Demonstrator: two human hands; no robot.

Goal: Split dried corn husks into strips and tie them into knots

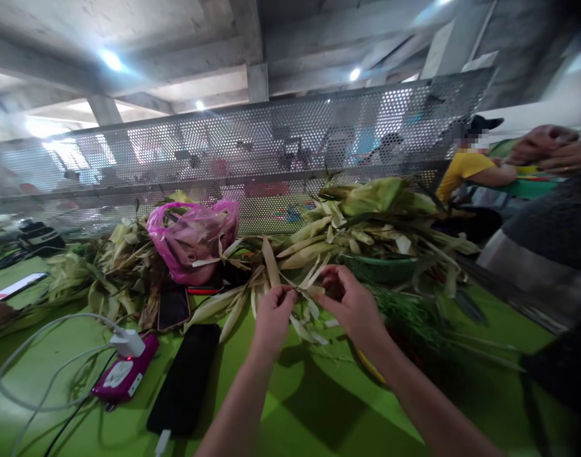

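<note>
Bridging the gap between left hand (273, 311) and right hand (350, 301): a small spray of pale cream, flat, dry corn husk strips (310, 278), up off the bright green worktop (290, 412), near mid-view. Key relation: the point where the strips cross sits right at the left fingertips, right fingertips just beside it on the right. So left is nearer the crossing, by a little.

Left grip: thumb and index pinched together on the strips, no gap visible. Right grip: thumb and curled index look closed on the right end of the same strips, exact contact partly hidden.

Long axis: no single one. Longest free ends fan from the crossing up-right, away from the wearer; other ends below slant down-right. A broad, flat tan husk leaf (270, 261) stands beyond the left hand, near vertical in view; can't tell if the left grip has it too.

Around: big heap of pale yellow-green corn husks (366, 225) beyond the right hand, translucent pink plastic bag (192, 244) beyond the left, black rectangular phone (188, 374) flat beside the left forearm. Another person's hands (545, 147) at upper right, well apart from the strips
</note>
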